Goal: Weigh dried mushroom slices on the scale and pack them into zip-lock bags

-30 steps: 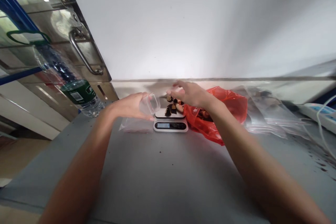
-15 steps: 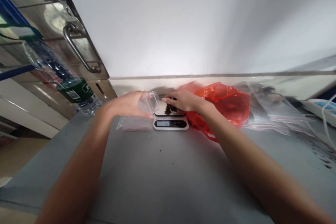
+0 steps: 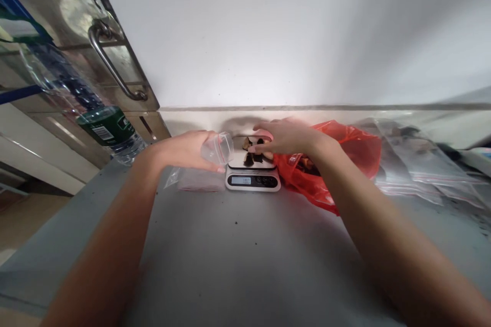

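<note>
My left hand (image 3: 190,150) grips a small clear zip-lock bag (image 3: 218,148), its mouth facing the scale. The white digital kitchen scale (image 3: 253,182) stands on the table with its display lit. Several dark brown and tan dried pieces (image 3: 249,158), perhaps sliced mushroom, lie on its plate. Above the plate's right side, my right hand (image 3: 291,138) is open, thumb and fingers spread around the pieces; none is visibly lifted. Under my left hand lies a stack of small clear bags (image 3: 201,180).
Right of the scale, a red plastic bag (image 3: 349,148) holds more brown pieces, partly behind my right forearm. Larger clear zip-lock bags (image 3: 418,163) lie farther right. A big water bottle (image 3: 103,127) stands at the left. A white wall (image 3: 268,36) rises behind the grey table (image 3: 215,250).
My right hand has spread its fingers and shifted right, uncovering more pieces on the scale. My left hand still holds the small bag. The view has shifted slightly.
</note>
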{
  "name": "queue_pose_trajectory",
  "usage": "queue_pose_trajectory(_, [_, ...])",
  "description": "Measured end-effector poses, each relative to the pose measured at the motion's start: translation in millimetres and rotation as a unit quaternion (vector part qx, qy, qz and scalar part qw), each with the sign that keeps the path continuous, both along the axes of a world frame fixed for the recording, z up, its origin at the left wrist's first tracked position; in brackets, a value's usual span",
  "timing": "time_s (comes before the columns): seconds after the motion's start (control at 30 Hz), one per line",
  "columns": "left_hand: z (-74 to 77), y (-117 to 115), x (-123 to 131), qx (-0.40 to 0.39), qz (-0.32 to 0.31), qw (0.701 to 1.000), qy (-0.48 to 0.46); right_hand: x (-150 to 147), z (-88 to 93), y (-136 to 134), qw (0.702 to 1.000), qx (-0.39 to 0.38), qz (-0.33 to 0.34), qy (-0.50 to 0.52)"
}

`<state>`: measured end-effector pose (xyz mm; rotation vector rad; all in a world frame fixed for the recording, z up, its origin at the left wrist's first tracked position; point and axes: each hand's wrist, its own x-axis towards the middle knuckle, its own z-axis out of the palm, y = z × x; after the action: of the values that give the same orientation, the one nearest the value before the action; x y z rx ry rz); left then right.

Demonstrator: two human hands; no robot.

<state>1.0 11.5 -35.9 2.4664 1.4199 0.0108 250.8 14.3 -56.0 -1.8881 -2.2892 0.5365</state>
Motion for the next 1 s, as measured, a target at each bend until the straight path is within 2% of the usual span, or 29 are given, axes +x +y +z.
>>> queue_pose_trajectory(0.1, [0.8, 1, 1, -0.051, 0.016, 0.998, 0.031, -7, -2.8, 3, 0.999, -0.025, 0.021, -0.028])
queue_pose_trajectory(0.23, [-0.1, 2, 1, -0.057, 0.008, 0.998, 0.014, -20, -2.8, 4, 0.998, -0.053, -0.002, -0.045])
queue_pose_trajectory(0.4, [-0.3, 2, 0, -0.044, 0.008, 0.999, 0.014, -27, -5.7, 7, 0.999, -0.053, 0.004, 0.006])
queue_pose_trajectory(0.63, [-1.2, 3, 0, -0.044, -0.005, 0.999, 0.012, -31, -12.9, 9, 0.999, -0.04, -0.006, 0.025])
queue_pose_trajectory(1.0, [-14.3, 11, 4, -0.044, -0.026, 0.998, 0.022, -20, -20.0, 9, 0.994, -0.026, -0.002, 0.11])
